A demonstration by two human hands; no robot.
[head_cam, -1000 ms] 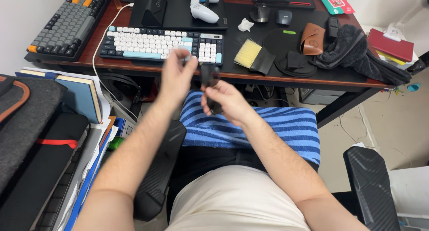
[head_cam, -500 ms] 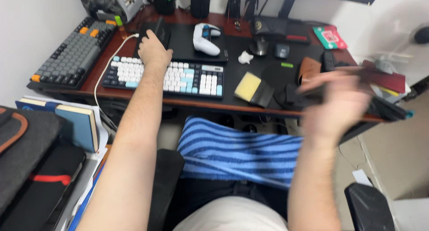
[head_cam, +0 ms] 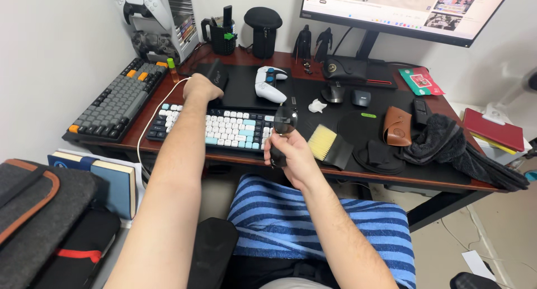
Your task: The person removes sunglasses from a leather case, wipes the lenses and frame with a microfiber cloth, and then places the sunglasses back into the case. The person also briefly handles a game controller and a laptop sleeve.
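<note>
Bare forearms, no sleeves, watch or rings

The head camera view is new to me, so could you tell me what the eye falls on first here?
First come the two bare arms reaching over the desk: the left hand rests on a black case behind the white and blue keyboard, while the right hand holds up dark sunglasses at the desk's front edge. Next, the white game controller stands out on the black mat, with a yellow-bristled brush right of the keyboard.
</note>
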